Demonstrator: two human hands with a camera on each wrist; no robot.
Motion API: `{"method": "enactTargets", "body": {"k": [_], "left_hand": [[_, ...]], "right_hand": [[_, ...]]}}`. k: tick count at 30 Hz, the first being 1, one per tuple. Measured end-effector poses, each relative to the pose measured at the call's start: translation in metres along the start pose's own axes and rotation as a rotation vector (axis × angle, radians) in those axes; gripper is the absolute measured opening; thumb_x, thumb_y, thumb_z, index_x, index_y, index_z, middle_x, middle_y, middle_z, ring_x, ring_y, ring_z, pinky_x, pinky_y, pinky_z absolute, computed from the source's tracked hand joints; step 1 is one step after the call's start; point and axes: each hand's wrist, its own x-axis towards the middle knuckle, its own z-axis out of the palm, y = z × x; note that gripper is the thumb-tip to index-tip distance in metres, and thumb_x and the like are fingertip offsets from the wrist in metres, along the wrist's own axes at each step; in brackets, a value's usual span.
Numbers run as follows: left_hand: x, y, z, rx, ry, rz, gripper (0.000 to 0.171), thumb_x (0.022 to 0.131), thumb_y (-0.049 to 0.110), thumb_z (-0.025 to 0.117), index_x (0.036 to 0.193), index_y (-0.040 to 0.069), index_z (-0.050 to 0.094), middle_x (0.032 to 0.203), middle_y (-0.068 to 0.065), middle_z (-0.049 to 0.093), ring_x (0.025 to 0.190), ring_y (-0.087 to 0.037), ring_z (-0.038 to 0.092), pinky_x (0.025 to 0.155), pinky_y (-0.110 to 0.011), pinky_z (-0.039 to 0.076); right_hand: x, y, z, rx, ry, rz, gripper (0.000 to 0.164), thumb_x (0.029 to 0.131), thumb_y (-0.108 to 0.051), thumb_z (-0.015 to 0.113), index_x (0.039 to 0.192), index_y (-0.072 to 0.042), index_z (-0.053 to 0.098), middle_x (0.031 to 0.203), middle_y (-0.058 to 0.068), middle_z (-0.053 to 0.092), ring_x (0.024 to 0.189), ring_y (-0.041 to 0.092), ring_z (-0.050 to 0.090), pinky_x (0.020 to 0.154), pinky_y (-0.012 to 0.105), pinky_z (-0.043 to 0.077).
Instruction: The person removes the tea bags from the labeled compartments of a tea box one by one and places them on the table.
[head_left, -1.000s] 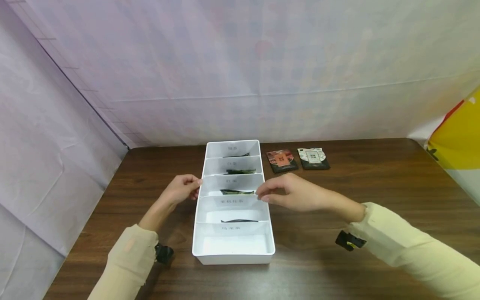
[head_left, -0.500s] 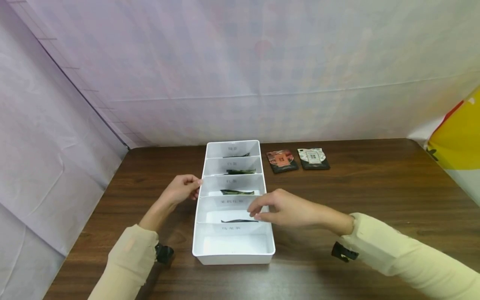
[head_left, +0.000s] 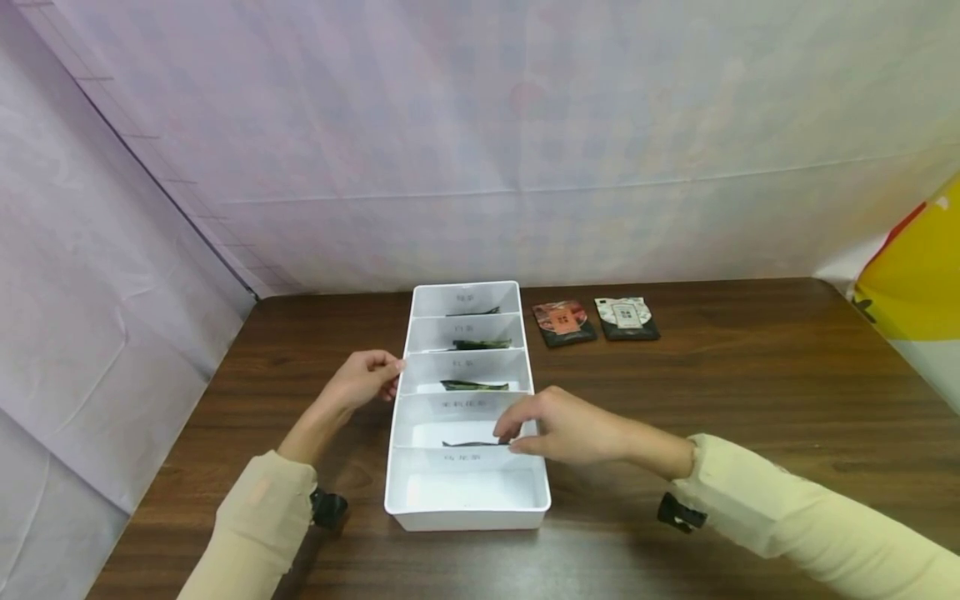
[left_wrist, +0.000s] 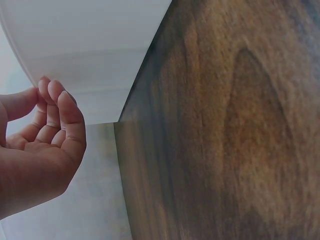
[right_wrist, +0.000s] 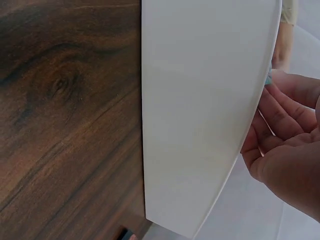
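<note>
A long white divided box (head_left: 471, 520) stands on the table, a printed label in each compartment. At its left side, my left hand (head_left: 358, 382) pinches the rim between thumb and fingers, as the left wrist view also shows. My right hand (head_left: 564, 429) reaches over the right rim into the second compartment from the front. Its thumb and fingers pinch the right end of a thin dark tea packet (head_left: 468, 443) standing there; a teal bit of the packet (right_wrist: 269, 77) shows at the fingertips in the right wrist view. Most of the packet's face is hidden.
Tea packets (head_left: 474, 386) stand in the three compartments farther back. To the box's right lie a red-and-black tea packet (head_left: 564, 323) and a white-and-black tea packet (head_left: 627, 319) on the brown wooden table (head_left: 750, 358). A pale curtain (head_left: 525, 167) hangs behind.
My right hand has moved from the right rim forward and down into the second compartment from the front, and its fingers have come onto the packet there. The left hand has stayed put.
</note>
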Motion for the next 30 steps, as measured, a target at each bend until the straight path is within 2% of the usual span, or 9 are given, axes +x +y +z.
{"method": "enactTargets", "body": {"k": [11, 20, 30], "left_hand": [[-0.0002, -0.0004, -0.0010, 0.005, 0.002, 0.001, 0.018, 0.093, 0.004, 0.050, 0.085, -0.012, 0.054, 0.062, -0.003, 0.052, 0.055, -0.011, 0.051, 0.055, -0.024, 0.047], [-0.0002, 0.0001, -0.0011, 0.018, 0.010, -0.014, 0.018, 0.093, 0.005, 0.050, 0.087, -0.012, 0.054, 0.064, -0.004, 0.052, 0.056, -0.011, 0.051, 0.056, -0.025, 0.047], [0.0002, -0.0004, -0.0011, 0.021, 0.010, -0.014, 0.018, 0.093, 0.005, 0.050, 0.085, -0.011, 0.054, 0.064, -0.004, 0.052, 0.056, -0.011, 0.051, 0.056, -0.025, 0.047]], "right_hand": [[-0.0006, -0.0001, 0.0014, 0.056, 0.042, 0.036, 0.014, 0.078, 0.003, 0.066, 0.089, -0.005, 0.069, 0.086, 0.000, 0.067, 0.080, 0.007, 0.060, 0.074, 0.029, 0.051], [-0.0018, -0.0010, -0.0007, 0.101, 0.083, 0.074, 0.015, 0.078, 0.006, 0.065, 0.086, -0.006, 0.070, 0.087, 0.000, 0.068, 0.077, 0.006, 0.061, 0.070, 0.021, 0.050], [-0.0022, -0.0015, -0.0054, 0.104, 0.153, 0.073, 0.016, 0.079, 0.006, 0.064, 0.087, -0.006, 0.071, 0.088, 0.001, 0.069, 0.081, 0.012, 0.064, 0.071, 0.023, 0.051]]}}
